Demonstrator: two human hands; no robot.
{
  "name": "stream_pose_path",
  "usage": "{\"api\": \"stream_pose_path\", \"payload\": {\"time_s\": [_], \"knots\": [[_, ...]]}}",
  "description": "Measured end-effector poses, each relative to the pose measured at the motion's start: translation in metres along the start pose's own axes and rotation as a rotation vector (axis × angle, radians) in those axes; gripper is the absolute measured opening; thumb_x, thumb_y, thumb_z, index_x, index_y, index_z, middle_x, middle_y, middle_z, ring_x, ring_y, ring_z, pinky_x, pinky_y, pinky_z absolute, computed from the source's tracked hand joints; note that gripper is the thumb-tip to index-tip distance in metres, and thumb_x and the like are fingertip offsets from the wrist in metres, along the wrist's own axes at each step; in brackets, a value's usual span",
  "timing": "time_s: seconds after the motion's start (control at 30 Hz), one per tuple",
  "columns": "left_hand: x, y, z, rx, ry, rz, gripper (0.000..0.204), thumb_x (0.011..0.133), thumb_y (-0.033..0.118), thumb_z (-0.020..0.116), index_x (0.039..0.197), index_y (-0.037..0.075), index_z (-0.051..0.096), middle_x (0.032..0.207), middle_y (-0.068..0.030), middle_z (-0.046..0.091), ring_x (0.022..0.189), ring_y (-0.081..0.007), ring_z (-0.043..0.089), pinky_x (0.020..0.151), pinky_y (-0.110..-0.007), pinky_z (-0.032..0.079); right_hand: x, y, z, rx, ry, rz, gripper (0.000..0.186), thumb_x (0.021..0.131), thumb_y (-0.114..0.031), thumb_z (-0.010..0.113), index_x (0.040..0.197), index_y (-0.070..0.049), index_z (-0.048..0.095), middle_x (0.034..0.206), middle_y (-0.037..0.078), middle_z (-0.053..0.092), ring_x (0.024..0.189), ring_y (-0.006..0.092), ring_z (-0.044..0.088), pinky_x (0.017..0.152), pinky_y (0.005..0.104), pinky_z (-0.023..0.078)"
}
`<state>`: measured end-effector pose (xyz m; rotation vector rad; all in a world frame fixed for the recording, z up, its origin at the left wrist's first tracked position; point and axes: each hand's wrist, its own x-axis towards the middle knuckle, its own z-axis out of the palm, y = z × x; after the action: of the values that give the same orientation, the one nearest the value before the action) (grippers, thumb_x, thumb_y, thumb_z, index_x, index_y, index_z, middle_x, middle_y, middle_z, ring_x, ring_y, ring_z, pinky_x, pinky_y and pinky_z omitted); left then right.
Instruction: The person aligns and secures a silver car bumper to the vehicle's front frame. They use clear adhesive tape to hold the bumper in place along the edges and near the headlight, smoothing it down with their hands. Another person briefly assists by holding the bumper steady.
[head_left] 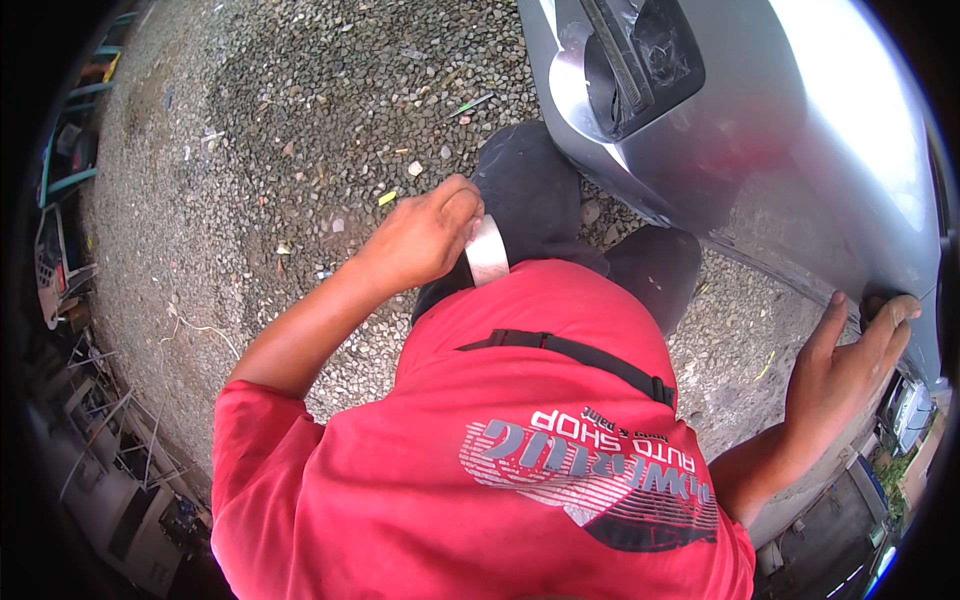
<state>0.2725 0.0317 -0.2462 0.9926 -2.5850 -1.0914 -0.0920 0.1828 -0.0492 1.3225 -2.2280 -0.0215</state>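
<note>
My left hand is closed on a roll of pale tape, held just above my dark-trousered left knee. My right hand rests at the lower right part of a silver car bumper, thumb apart and fingertips touching a dark spot near the panel's edge. The bumper fills the upper right of the head view, with a dark recessed opening in its face. My red shirt and a black waist strap fill the lower middle.
Gravel ground with small scraps lies on the left and beneath me. Teal metal frames and a jumble of rods and panels line the left rim. Another vehicle shows at the right rim.
</note>
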Motion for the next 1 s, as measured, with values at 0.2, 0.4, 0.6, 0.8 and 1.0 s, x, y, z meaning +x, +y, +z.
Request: {"api": "stream_pose_path", "payload": {"time_s": [0.2,0.4,0.6,0.8,1.0], "knots": [[0.004,-0.013,0.015,-0.063,0.241,-0.015,0.005,0.102,0.003,0.063,0.107,0.002,0.061,0.104,-0.0165,0.063,0.084,-0.04,0.069,0.071,-0.044,0.058,0.003,-0.002,-0.002,0.043,-0.017,0.03,0.07,0.104,-0.015,0.069,0.164,0.006,0.039,0.137,0.031,0.06,0.124,0.0434,0.067,0.105,0.0493,0.052],[0.012,-0.013,0.018,-0.629,0.206,-0.511,0.011,0.11,0.01,0.062,0.103,0.001,0.063,0.09,-0.0079,0.069,0.068,-0.0139,0.064,0.064,-0.031,0.052,0.002,-0.001,-0.002,-0.013,-0.015,0.006,0.074,0.102,-0.012,0.071,0.164,0.007,0.036,0.139,0.033,0.057,0.127,0.0481,0.063,0.107,0.051,0.05],[0.014,0.018,-0.024,-0.351,0.056,-0.144,0.005,0.105,0.004,0.061,0.104,-0.002,0.062,0.087,-0.0172,0.069,0.078,-0.0278,0.073,0.073,-0.04,0.056,0.004,-0.012,-0.012,0.126,-0.096,0.059,0.086,0.095,-0.004,0.071,0.165,0.015,0.024,0.139,0.04,0.049,0.123,0.0557,0.057,0.105,0.0536,0.048],[0.032,0.084,-0.061,-0.197,0.089,0.181,0.004,0.102,0.001,0.063,0.102,-0.002,0.06,0.105,-0.0219,0.069,0.091,-0.0376,0.069,0.083,-0.041,0.055,0.006,-0.005,-0.017,0.339,-0.12,0.099,0.091,0.092,-0.003,0.072,0.164,0.019,0.021,0.133,0.038,0.05,0.12,0.0548,0.055,0.105,0.0542,0.048],[0.074,0.156,-0.095,-0.237,0.065,0.645,0.006,0.097,0.0,0.068,0.1,0.002,0.063,0.088,-0.0134,0.071,0.08,-0.0337,0.071,0.075,-0.043,0.057,0.006,0.003,-0.009,0.344,-0.073,0.029,0.094,0.087,-0.002,0.074,0.159,0.025,0.021,0.13,0.035,0.052,0.116,0.0485,0.056,0.102,0.0522,0.049]]}}
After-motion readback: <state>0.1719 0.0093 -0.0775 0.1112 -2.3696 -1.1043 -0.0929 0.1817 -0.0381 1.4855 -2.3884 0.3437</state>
